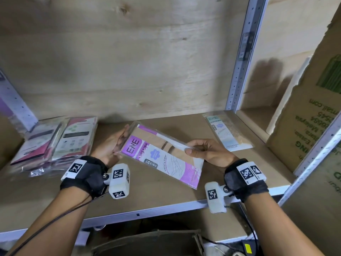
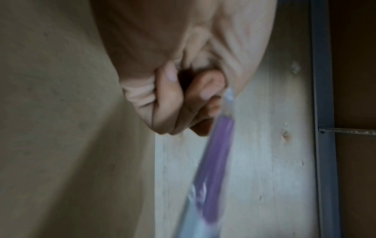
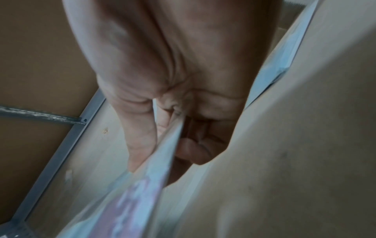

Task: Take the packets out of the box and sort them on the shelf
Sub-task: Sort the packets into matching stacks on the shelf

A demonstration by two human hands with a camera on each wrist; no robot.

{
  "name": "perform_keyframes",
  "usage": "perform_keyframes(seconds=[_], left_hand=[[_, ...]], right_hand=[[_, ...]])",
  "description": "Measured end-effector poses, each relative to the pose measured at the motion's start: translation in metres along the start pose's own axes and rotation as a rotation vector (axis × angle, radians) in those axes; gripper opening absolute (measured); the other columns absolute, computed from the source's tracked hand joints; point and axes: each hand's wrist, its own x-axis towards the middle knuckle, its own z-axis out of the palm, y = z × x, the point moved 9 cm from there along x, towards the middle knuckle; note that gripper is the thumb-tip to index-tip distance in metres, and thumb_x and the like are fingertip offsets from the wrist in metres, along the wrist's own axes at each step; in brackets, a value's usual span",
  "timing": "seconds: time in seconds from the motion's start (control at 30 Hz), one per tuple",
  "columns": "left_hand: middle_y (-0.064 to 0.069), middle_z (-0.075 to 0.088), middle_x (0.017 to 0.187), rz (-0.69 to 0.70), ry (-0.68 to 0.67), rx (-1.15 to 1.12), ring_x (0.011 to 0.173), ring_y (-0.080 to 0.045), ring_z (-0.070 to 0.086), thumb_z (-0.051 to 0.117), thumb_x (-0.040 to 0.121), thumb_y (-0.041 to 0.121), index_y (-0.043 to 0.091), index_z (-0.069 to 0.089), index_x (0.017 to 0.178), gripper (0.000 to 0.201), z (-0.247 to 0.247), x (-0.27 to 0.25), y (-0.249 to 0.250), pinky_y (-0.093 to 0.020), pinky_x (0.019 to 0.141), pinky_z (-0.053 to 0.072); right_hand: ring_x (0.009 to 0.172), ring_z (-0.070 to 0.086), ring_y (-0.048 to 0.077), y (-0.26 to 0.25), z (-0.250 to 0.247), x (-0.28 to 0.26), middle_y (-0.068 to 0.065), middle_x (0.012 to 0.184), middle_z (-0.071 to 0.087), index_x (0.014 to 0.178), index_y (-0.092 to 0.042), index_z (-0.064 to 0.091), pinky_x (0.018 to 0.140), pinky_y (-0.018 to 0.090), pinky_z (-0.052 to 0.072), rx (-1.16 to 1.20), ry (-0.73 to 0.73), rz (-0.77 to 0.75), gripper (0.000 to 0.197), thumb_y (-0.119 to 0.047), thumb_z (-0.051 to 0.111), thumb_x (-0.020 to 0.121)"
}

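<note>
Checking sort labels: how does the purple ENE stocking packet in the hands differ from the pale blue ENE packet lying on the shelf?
The purple-labelled ENE stocking packet is held above the wooden shelf by the left hand and right hand; the pale blue-labelled ENE packet lies flat by the metal upright, untouched. Label colours differ. Both are clear-wrapped ENE stocking packets.
</note>
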Motion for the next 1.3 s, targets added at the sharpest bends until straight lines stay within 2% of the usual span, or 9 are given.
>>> perform_keyframes(seconds=[0.13,0.3,0.4,0.5,0.6,0.8,0.97,1.17,1.3], left_hand=[[0.004,0.058,0.054,0.006,0.094,-0.059,0.036,-0.007,0.047,0.049,0.101,0.04,0.018,0.059,0.093,0.025,-0.023,-0.004,-0.004,-0.016,0.037,0.031],[-0.006,0.067,0.082,-0.042,0.141,-0.199,0.045,-0.012,0.059,0.039,0.098,0.06,0.013,0.064,0.104,0.054,-0.03,-0.008,-0.008,-0.018,0.048,0.042],[-0.013,0.074,0.093,-0.075,0.05,-0.032,0.066,-0.024,0.073,0.054,0.088,0.066,0.012,0.064,0.109,0.059,-0.014,-0.016,-0.017,-0.024,0.053,0.057],[-0.016,0.073,0.107,-0.093,-0.141,0.2,0.08,-0.026,0.075,0.08,0.068,0.055,0.015,0.069,0.112,0.061,0.012,-0.029,-0.033,-0.029,0.065,0.061],[-0.014,0.076,0.107,-0.062,-0.261,0.345,0.082,-0.021,0.075,0.085,0.072,0.035,0.017,0.073,0.111,0.045,0.026,-0.039,-0.041,-0.025,0.066,0.059],[-0.012,0.078,0.094,0.004,-0.092,0.376,0.063,-0.014,0.068,0.085,0.075,0.014,0.005,0.069,0.108,0.038,0.016,-0.033,-0.035,-0.019,0.056,0.055],[-0.011,0.078,0.094,0.053,-0.037,0.373,0.065,-0.013,0.071,0.082,0.079,0.008,0.0,0.068,0.111,0.036,0.041,-0.02,-0.028,-0.019,0.057,0.056],[-0.015,0.074,0.109,0.093,-0.147,0.435,0.083,-0.019,0.074,0.075,0.085,0.002,-0.002,0.066,0.117,0.034,0.121,0.005,-0.02,-0.02,0.065,0.059],[-0.013,0.073,0.105,0.111,-0.18,0.453,0.076,-0.014,0.073,0.075,0.084,-0.001,-0.004,0.064,0.115,0.032,0.178,0.023,-0.02,-0.018,0.059,0.058]], right_hand=[[0.093,0.066,0.017,-0.001,0.009,0.002,0.011,0.103,0.072,0.11,0.001,0.067,0.086,0.025,0.05,0.089,0.017,0.028,0.02,-0.006,0.064,0.091],[0.094,0.062,0.027,0.002,0.017,0.007,0.014,0.101,0.07,0.095,-0.009,0.072,0.089,0.036,0.045,0.301,0.135,0.074,0.01,-0.007,0.071,0.086],[0.087,0.063,0.028,0.005,0.027,0.012,0.018,0.1,0.069,0.094,-0.009,0.07,0.078,0.035,0.051,0.401,0.175,0.105,0.009,-0.006,0.072,0.085],[0.081,0.067,0.028,0.008,0.041,0.017,0.019,0.099,0.07,0.099,-0.006,0.066,0.07,0.035,0.057,0.436,0.201,0.133,0.018,-0.006,0.075,0.083],[0.084,0.066,0.03,0.011,0.05,0.021,0.02,0.1,0.07,0.095,-0.008,0.064,0.078,0.041,0.055,0.374,0.213,0.155,0.019,-0.006,0.077,0.082],[0.089,0.062,0.03,0.01,0.048,0.024,0.021,0.103,0.066,0.099,-0.008,0.062,0.079,0.044,0.048,0.17,0.131,0.182,0.026,0.01,0.067,0.081],[0.075,0.071,0.015,0.007,0.016,0.023,0.004,0.091,0.069,0.095,-0.016,0.066,0.063,0.027,0.058,0.017,0.161,0.201,0.026,0.005,0.07,0.082],[0.093,0.068,0.029,0.012,-0.067,0.0,0.012,0.103,0.067,0.103,-0.01,0.061,0.078,0.047,0.06,-0.015,0.496,0.238,0.033,-0.002,0.079,0.076],[0.093,0.071,0.028,0.013,-0.122,-0.025,0.01,0.098,0.072,0.088,-0.015,0.067,0.08,0.044,0.061,-0.048,0.695,0.222,0.021,-0.003,0.08,0.075]])
